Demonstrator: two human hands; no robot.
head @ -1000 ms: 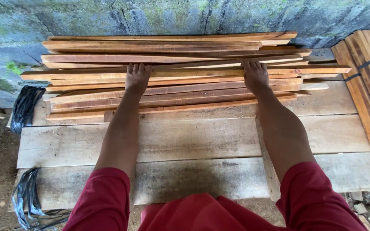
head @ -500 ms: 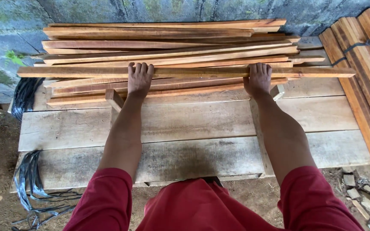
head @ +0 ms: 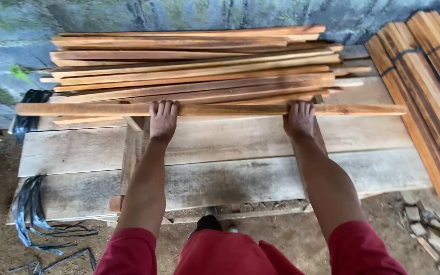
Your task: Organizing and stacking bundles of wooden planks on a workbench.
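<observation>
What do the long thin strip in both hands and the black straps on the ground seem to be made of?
The long reddish-brown strip, held by the left hand and right hand, looks like rough-sawn, unfinished wood: visible grain, matte surface. The black flat straps are probably plastic banding: thin, glossy, curling loosely.

Red all over, basically. Short red sleeves end just above the elbows, loose and a bit rumpled at the hem, forearms bare below that. Same red fabric covers the lap at the bottom of the view, folded and creased. Left hand (head: pixel 163 120) and right hand (head: pixel 298 119) are bare, no gloves, rings, watch or wristband that I can spot.
</observation>
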